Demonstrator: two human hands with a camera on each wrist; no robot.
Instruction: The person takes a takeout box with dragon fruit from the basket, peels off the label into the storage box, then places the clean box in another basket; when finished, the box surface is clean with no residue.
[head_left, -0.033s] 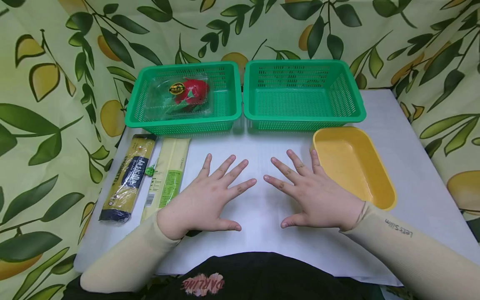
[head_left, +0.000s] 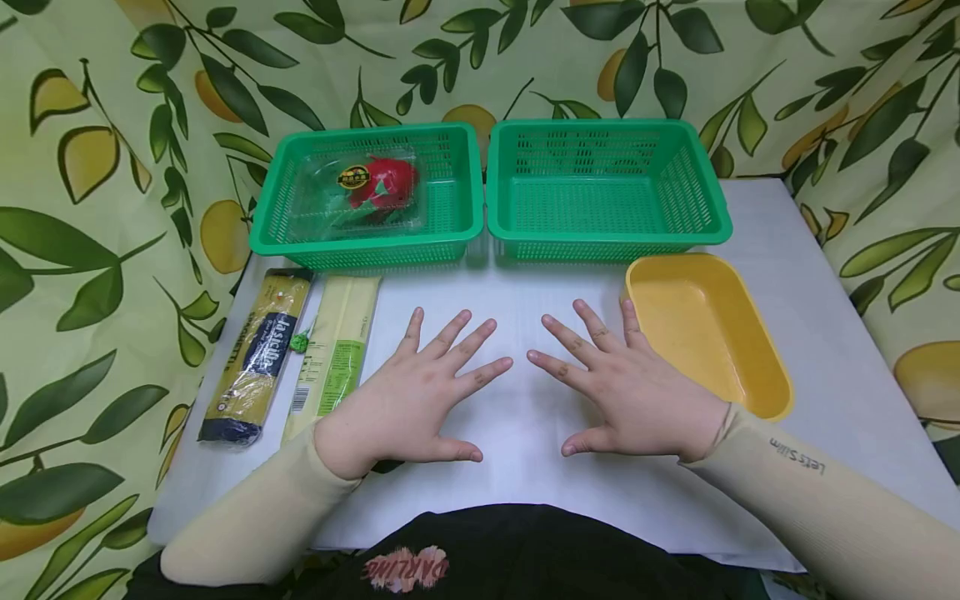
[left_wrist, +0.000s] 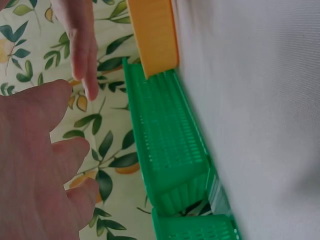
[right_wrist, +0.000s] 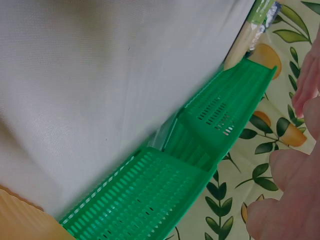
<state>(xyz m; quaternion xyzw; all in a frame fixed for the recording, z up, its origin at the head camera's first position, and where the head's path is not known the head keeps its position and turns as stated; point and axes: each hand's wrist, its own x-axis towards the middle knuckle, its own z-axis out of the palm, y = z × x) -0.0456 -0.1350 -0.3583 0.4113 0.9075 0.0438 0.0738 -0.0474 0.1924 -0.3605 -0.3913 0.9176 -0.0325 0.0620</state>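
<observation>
Left hand (head_left: 408,400): fingers spread wide, holding nothing.
Right hand (head_left: 636,392): likewise, beside yellow rounded plastic tray (head_left: 701,325).
Pale green-labelled plastic packet (head_left: 336,346): left of tray, near left hand.
Change: none visible; nothing gripped.

On the right part of the white-covered desk (head_left: 517,433) sits a yellow, rounded-rectangular, smooth-walled tray (head_left: 705,325), upright, its bare bottom showing. On the left part of the desk lies a long, pale-cream, film-wrapped packet (head_left: 348,317) with a bright green printed panel and a barcode, flat and slightly slanted, its near end partly hidden.
</observation>
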